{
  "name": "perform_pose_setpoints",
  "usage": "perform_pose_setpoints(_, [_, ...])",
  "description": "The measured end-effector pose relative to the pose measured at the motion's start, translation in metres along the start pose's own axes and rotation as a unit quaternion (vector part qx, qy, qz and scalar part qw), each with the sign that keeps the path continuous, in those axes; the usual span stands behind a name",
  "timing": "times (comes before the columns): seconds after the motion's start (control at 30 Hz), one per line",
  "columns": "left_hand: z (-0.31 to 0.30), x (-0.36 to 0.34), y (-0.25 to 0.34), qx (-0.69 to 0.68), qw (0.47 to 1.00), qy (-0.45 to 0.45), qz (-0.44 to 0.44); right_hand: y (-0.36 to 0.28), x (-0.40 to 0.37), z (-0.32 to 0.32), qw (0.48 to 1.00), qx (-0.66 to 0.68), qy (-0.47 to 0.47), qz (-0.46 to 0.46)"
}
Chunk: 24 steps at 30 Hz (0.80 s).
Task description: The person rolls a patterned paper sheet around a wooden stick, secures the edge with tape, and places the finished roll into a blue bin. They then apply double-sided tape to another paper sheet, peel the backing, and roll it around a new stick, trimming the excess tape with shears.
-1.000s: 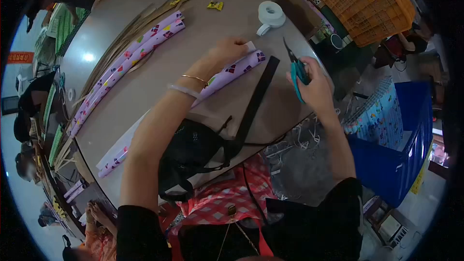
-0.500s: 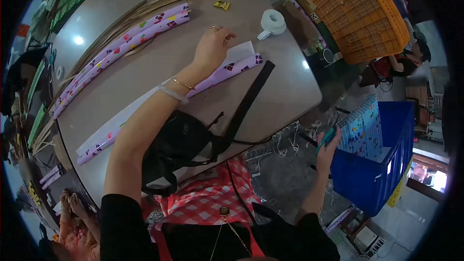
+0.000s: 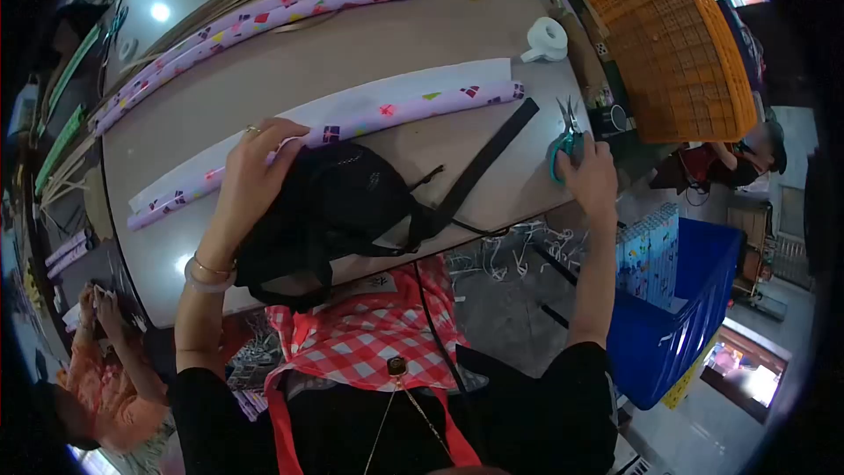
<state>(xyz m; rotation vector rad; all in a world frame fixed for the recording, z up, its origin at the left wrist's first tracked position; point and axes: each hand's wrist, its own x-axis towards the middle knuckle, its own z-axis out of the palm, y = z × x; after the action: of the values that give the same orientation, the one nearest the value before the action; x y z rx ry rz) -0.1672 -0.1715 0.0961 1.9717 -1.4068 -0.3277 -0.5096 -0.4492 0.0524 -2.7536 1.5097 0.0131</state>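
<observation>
A partly rolled sheet of lilac wrapping paper with gift prints lies across the table, its white inner side showing at the far edge. My left hand is at this roll, fingers and thumb bent around its near side, beside a black bag with straps. At the table's right edge, my right hand holds teal-handled scissors by the handles. Their blades are parted and point away from me. A white tape roll sits just beyond the scissors.
Two more lilac rolls lie farther back near brown strips. An orange basket stands at the right. Below it, a blue bin holds blue patterned rolls. Another person's hands are at lower left.
My right hand has brought the scissors from beside the blue bin up to the table's right edge. My left hand has moved back left and down onto the lilac roll. The view has shifted.
</observation>
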Motion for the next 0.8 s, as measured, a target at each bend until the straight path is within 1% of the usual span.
perform_pose_setpoints(0.03, [-0.010,-0.013,-0.007,0.021,0.999,0.019,-0.027,0.001,0.003,-0.002,0.999,-0.030,-0.017,-0.006])
perform_pose_setpoints(0.07, [-0.019,-0.026,-0.013,0.042,0.997,0.039,-0.054,0.003,0.005,-0.004,0.999,-0.037,-0.009,-0.019])
perform_pose_setpoints(0.1, [-0.025,-0.038,-0.019,0.033,0.992,0.061,-0.106,-0.004,0.006,-0.010,0.999,-0.045,0.000,-0.030])
perform_pose_setpoints(0.13, [-0.030,-0.045,-0.026,0.033,0.991,0.068,-0.113,-0.014,0.008,-0.016,0.999,-0.009,0.021,-0.030])
perform_pose_setpoints(0.2, [-0.040,-0.057,-0.042,0.075,0.987,0.108,-0.091,-0.039,0.014,-0.025,0.984,0.117,0.062,-0.118])
perform_pose_setpoints(0.23, [-0.046,-0.061,-0.049,0.060,0.987,0.090,-0.115,-0.057,0.016,-0.026,0.964,0.156,0.090,-0.197])
perform_pose_setpoints(0.27, [-0.048,-0.064,-0.056,0.062,0.986,0.097,-0.125,-0.078,0.018,-0.030,0.955,0.161,0.085,-0.235])
perform_pose_setpoints(0.3, [-0.050,-0.066,-0.063,0.075,0.985,0.107,-0.112,-0.100,0.018,-0.034,0.944,0.166,0.081,-0.272])
perform_pose_setpoints(0.33, [-0.052,-0.069,-0.069,0.090,0.984,0.118,-0.098,-0.121,0.018,-0.038,0.944,0.183,0.048,-0.271])
perform_pose_setpoints(0.4, [-0.056,-0.077,-0.080,0.111,0.980,0.126,-0.110,-0.144,0.032,-0.024,0.912,0.183,0.071,-0.360])
perform_pose_setpoints(0.43, [-0.059,-0.082,-0.087,0.133,0.981,0.112,-0.087,-0.159,0.034,-0.028,0.904,0.163,0.070,-0.390])
perform_pose_setpoints(0.47, [-0.064,-0.086,-0.093,0.155,0.981,0.097,-0.066,-0.166,0.040,-0.019,0.899,0.165,0.060,-0.401])
perform_pose_setpoints(0.5, [-0.068,-0.089,-0.094,0.116,0.984,0.065,-0.121,-0.171,0.047,-0.011,0.894,0.167,0.050,-0.413])
perform_pose_setpoints(0.53, [-0.070,-0.093,-0.102,0.122,0.980,0.075,-0.135,-0.180,0.051,-0.014,0.891,0.155,0.010,-0.427])
perform_pose_setpoints(0.6, [-0.070,-0.102,-0.121,0.181,0.977,-0.025,-0.107,-0.187,0.060,-0.013,0.894,0.158,-0.123,-0.402])
perform_pose_setpoints(0.63, [-0.072,-0.103,-0.119,0.190,0.975,-0.030,-0.109,-0.188,0.061,-0.012,0.885,0.164,-0.087,-0.428])
perform_pose_setpoints(0.7, [-0.072,-0.100,-0.119,0.210,0.972,-0.042,-0.100,-0.190,0.061,-0.015,0.883,0.145,-0.079,-0.439])
perform_pose_setpoints(0.73, [-0.070,-0.099,-0.118,0.223,0.968,-0.052,-0.107,-0.193,0.061,-0.021,0.886,0.138,-0.116,-0.427])
perform_pose_setpoints(0.77, [-0.068,-0.098,-0.117,0.236,0.963,-0.062,-0.112,-0.195,0.061,-0.019,0.882,0.141,-0.118,-0.435])
perform_pose_setpoints(0.8, [-0.061,-0.100,-0.123,0.241,0.966,-0.040,-0.087,-0.196,0.061,-0.017,0.883,0.121,-0.100,-0.442])
